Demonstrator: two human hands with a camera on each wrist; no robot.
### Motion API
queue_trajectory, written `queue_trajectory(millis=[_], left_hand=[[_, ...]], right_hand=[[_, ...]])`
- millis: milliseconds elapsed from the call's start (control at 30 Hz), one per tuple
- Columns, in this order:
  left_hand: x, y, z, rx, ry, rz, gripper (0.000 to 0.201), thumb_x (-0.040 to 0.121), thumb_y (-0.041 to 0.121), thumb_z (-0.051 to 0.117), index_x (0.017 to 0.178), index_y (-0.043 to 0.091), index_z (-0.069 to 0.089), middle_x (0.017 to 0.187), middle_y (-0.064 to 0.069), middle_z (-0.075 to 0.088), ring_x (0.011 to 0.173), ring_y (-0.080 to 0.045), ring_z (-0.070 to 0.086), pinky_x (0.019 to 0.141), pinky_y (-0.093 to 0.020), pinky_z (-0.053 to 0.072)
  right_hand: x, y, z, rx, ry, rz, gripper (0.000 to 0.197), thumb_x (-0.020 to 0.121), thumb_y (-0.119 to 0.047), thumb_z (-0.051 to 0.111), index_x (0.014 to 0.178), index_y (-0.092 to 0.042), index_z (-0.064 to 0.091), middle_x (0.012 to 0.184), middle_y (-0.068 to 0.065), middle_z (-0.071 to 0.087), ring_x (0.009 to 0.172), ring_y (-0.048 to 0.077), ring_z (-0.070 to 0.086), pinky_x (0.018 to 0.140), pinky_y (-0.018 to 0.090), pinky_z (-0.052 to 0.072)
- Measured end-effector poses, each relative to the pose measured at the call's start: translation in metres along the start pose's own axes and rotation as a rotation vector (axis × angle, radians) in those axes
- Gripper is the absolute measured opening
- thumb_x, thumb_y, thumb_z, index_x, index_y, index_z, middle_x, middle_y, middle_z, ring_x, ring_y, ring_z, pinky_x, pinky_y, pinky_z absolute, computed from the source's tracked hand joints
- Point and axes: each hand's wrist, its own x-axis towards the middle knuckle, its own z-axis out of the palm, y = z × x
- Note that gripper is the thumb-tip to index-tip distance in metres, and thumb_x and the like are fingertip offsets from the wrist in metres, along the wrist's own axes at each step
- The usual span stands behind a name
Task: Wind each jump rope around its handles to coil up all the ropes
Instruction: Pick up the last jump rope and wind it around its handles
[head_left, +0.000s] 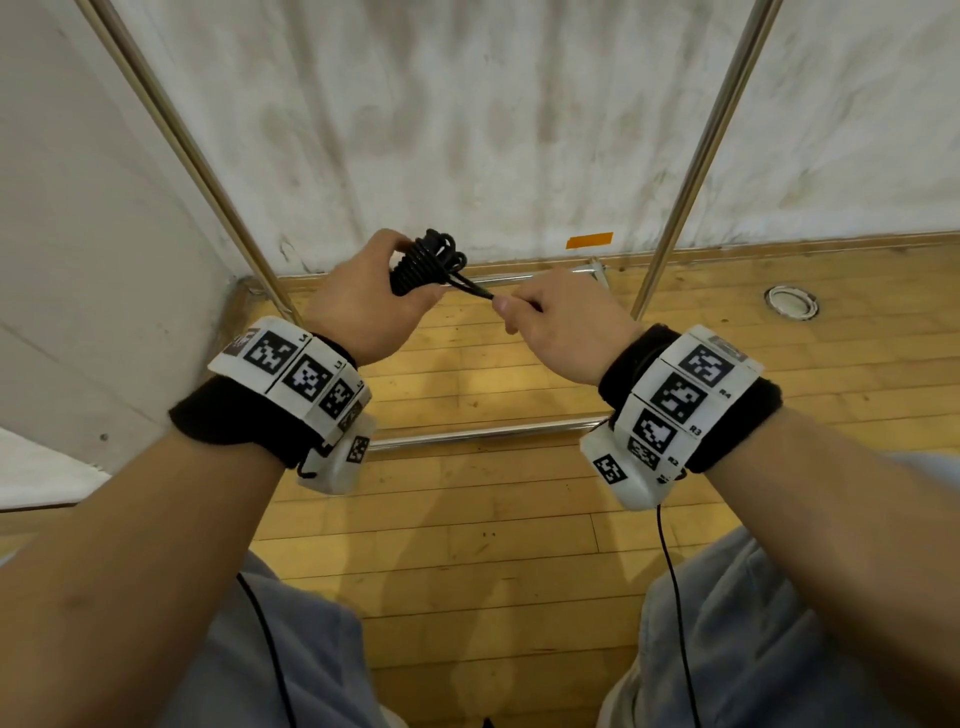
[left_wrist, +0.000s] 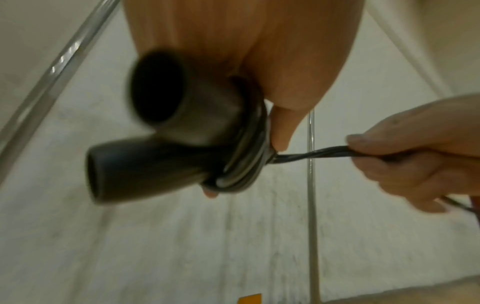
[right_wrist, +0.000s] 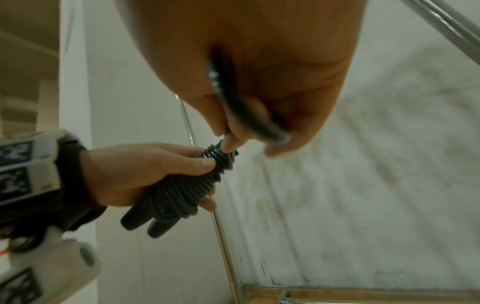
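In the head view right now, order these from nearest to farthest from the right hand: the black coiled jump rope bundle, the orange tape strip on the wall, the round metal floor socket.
1. Black coiled jump rope bundle: just left of the right hand, which pinches its loose end.
2. Orange tape strip: above, low on the wall.
3. Round metal floor socket: far right, in the wooden floor.

Head view: even, diffuse indoor lighting; focus is sharp. Soft shadows fall on the wooden floor (head_left: 467, 519) below the forearms. The metal poles (head_left: 696, 156) bow outward toward the frame edges, showing wide-angle distortion. Left wrist view: dimmer, warm cast; the nearby black handles (left_wrist: 161, 127) are defocused and smeared. Right wrist view: the palm is underexposed, the wall (right_wrist: 363, 185) motion-blurred.
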Motion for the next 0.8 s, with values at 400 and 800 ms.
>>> queue_trajectory(millis=[400, 800], left_hand=[[-0.005, 0.005, 0.012, 0.292, -0.284, 0.149, 0.02, 0.092, 0.042, 0.055, 0.111, 0.035, 0.055, 0.082, 0.015, 0.056, 0.079, -0.014, 0.056, 0.064, -0.032, 0.043], [-0.031, 0.031, 0.005, 0.088, -0.252, 0.275, 0.053, 0.062, 0.077, 0.053, 0.095, 0.039, 0.068, 0.067, 0.016, 0.063, 0.062, 0.0, 0.058, 0.057, -0.027, 0.048]], right_hand=[[-0.003, -0.008, -0.006, -0.409, -0.055, -0.21, 0.021, 0.098, -0.032, 0.041, 0.083, -0.024, 0.054, 0.062, -0.01, 0.044, 0.056, 0.005, 0.04, 0.048, 0.024, 0.023], [0.005, -0.005, -0.021, 0.248, 0.002, -0.13, 0.01, 0.085, -0.022, 0.065, 0.076, -0.024, 0.069, 0.066, -0.014, 0.061, 0.058, -0.006, 0.054, 0.055, 0.004, 0.038]])
